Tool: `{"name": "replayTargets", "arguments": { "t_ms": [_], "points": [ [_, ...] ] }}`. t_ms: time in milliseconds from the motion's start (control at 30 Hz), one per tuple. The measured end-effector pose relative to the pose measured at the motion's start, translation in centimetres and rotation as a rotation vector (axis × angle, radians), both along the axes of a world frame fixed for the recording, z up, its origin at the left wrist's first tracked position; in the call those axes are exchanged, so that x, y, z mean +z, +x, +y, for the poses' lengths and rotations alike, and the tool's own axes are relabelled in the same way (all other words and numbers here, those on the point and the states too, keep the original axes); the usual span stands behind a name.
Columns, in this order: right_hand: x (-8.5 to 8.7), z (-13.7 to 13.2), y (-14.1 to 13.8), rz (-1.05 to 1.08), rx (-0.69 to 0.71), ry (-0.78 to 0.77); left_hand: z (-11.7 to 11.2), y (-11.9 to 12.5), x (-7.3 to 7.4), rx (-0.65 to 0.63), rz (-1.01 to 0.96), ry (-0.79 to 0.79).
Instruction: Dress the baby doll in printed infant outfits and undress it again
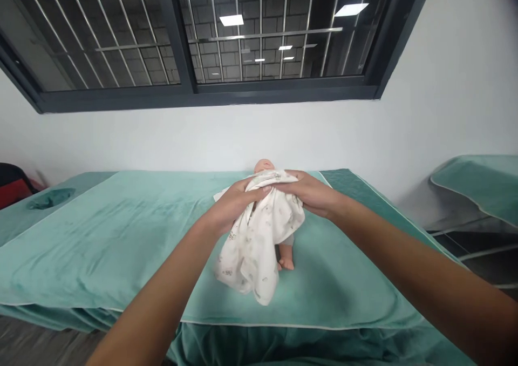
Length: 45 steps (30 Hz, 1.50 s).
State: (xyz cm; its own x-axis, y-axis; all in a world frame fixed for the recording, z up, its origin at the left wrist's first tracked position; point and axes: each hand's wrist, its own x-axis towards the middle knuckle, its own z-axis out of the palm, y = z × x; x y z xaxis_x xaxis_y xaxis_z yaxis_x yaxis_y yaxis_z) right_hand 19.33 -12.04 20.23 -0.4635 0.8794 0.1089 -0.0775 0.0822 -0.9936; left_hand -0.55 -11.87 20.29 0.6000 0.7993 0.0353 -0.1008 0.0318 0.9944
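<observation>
A baby doll lies on a teal-covered bed, its head toward the wall and a bare foot showing near me. A white printed cloth covers most of its body. My left hand grips the cloth's upper edge from the left, fingers closed on the fabric. From the right, my right hand holds the same edge near the doll's chest, fingers curled over it. The cloth hangs bunched below both hands.
A white wall with a dark barred window rises behind the bed. A second teal bed stands at the right across a narrow gap. A dark red object sits at the far left.
</observation>
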Motion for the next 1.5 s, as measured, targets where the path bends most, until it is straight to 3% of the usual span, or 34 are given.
{"name": "replayTargets", "arguments": {
  "t_ms": [67,167,367,433,533,633,733,967,1067,1167,1333,1500],
  "points": [
    [-0.6,0.4,-0.2,0.144,-0.107,-0.011,0.3,-0.1,-0.7,-0.092,0.029,-0.090],
    [-1.4,0.8,0.1,0.211,-0.124,-0.055,0.6,-0.2,-1.4,-0.161,0.013,-0.169],
    [-3.8,0.7,1.4,-0.032,0.251,-0.163,1.4,1.2,-3.1,0.037,-0.179,-0.179],
    [-4.5,1.2,1.3,0.007,0.209,-0.153,1.7,1.7,-3.8,0.057,-0.190,-0.192],
    [-5.1,2.1,0.7,0.204,0.034,-0.126,2.3,1.6,-4.6,0.032,-0.126,-0.220],
    [-5.2,2.2,0.1,0.341,-0.013,-0.134,2.5,0.5,-4.8,-0.111,0.011,-0.239],
    [-4.9,1.1,0.0,0.335,0.020,-0.122,2.4,-0.6,-4.5,-0.218,0.023,-0.214],
    [-5.0,-0.4,1.7,-0.027,0.242,-0.193,1.4,0.3,-4.6,-0.088,-0.141,-0.284],
    [-6.7,-0.5,2.2,0.004,0.119,-0.246,0.9,1.3,-6.0,-0.027,-0.106,-0.362],
    [-9.5,-1.4,2.4,0.069,-0.012,-0.308,0.6,1.8,-8.1,0.001,-0.004,-0.402],
    [-14.0,-4.5,2.1,0.107,-0.028,-0.438,0.0,2.1,-11.3,0.053,0.355,-0.207],
    [-16.9,-6.7,1.6,0.182,-0.105,-0.477,-1.4,3.3,-12.6,-0.018,0.736,0.246]
  ]
}}
